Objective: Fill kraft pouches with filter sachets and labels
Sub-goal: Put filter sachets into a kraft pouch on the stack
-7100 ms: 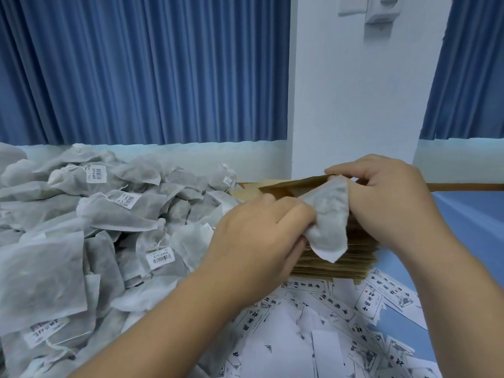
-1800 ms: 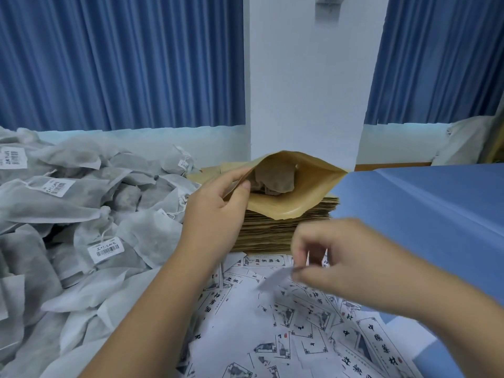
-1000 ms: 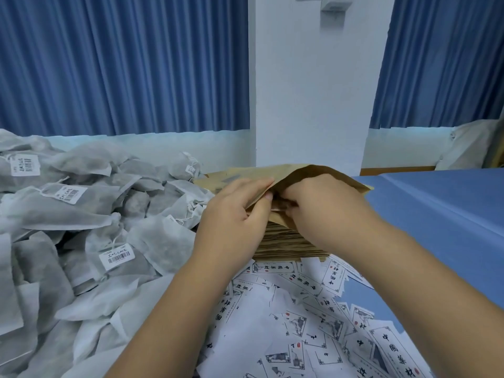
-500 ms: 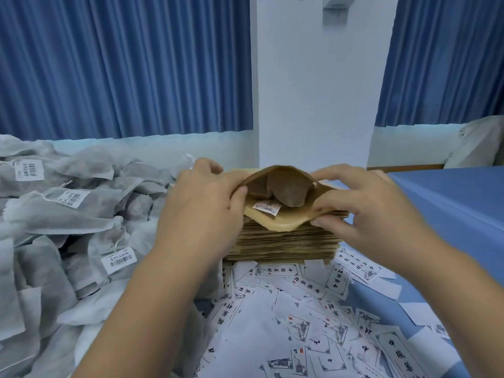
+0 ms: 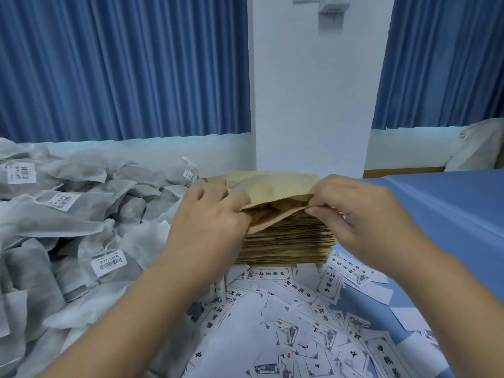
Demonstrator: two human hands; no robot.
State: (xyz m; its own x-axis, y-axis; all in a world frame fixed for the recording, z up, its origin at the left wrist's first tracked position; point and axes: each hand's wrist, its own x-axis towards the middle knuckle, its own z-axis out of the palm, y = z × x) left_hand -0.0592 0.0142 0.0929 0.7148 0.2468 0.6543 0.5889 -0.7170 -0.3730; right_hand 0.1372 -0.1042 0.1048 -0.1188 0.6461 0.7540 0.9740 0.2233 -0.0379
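A: Foreground: loose labels [image 5: 300,320] on the desk [image 5: 452,230]. How far along?
B: Fingers of the left hand [image 5: 207,225] and right hand [image 5: 365,216] pinch the mouth of one kraft pouch [image 5: 268,186] atop the pouch stack [image 5: 286,248]; contents hidden. With the filter sachets [image 5: 68,214] heaped at left, much probably remains.
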